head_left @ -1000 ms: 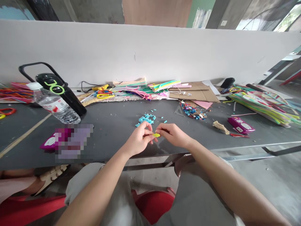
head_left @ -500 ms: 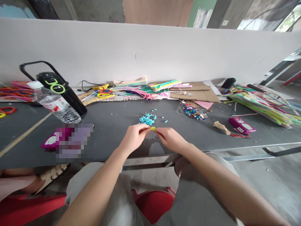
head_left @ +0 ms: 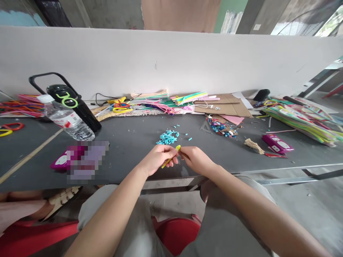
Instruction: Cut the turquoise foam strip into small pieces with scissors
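A thin yellow pipe cleaner with a thicker looped end slants across the fingers of my left hand, pinched between thumb and fingers. My right hand is closed at its upper end, the fingertips pressed together against the looped part. Both hands are just above the near edge of the dark grey table. Right behind them lies a small pile of short blue pieces, with a few strays to its right.
To the left stand a clear water bottle and a black flask, by a purple packet. Pipe cleaner bundles, cardboard, a set square, beads and another purple packet lie behind and right.
The left fingers have opened out and turned, so the yellow pipe cleaner now shows at a slant instead of only its tip. My right hand has barely moved.
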`<state>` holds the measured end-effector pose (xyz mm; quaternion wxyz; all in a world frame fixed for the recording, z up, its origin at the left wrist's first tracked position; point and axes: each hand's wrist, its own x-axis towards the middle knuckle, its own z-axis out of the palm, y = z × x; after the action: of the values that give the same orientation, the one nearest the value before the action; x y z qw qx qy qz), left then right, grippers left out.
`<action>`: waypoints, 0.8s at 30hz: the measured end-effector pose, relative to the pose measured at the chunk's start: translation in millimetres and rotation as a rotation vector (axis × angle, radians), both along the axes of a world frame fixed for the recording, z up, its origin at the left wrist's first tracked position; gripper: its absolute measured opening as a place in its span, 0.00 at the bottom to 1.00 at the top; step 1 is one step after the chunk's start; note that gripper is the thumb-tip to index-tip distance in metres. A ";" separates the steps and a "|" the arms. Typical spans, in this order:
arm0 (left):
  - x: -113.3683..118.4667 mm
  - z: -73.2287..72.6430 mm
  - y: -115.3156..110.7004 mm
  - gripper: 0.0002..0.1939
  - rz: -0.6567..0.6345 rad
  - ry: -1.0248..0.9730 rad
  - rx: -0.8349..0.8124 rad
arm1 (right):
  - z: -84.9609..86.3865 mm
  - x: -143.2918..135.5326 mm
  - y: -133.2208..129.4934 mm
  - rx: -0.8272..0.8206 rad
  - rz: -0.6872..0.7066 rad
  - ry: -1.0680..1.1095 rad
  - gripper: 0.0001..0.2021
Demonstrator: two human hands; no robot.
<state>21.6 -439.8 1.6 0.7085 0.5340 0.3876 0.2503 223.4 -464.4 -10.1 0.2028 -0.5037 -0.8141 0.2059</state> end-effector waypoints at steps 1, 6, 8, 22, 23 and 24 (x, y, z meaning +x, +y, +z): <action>-0.9 0.8 0.2 0.15 0.021 -0.015 0.004 | 1.2 0.6 0.3 0.007 -0.004 0.000 0.10; -2.6 2.3 0.5 0.14 0.042 -0.031 0.015 | 6.3 0.9 0.8 0.019 -0.014 -0.025 0.11; -1.4 1.9 0.2 0.13 0.080 0.003 0.076 | 6.8 -0.1 0.5 0.021 -0.016 -0.051 0.11; 2.0 -10.5 -2.5 0.12 0.090 0.650 0.855 | 14.3 -11.9 -21.4 0.061 0.088 -0.244 0.14; 1.4 -9.5 -2.2 0.11 0.084 0.648 0.849 | 15.9 -10.1 -21.1 0.082 0.090 -0.203 0.12; 0.6 -8.0 -2.1 0.11 0.078 0.639 0.836 | 16.7 -7.9 -20.2 0.106 0.075 -0.152 0.09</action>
<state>22.3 -441.9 -6.3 0.2718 0.8058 0.4709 0.2346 215.5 -484.5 6.6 0.1589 -0.4754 -0.8552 0.1316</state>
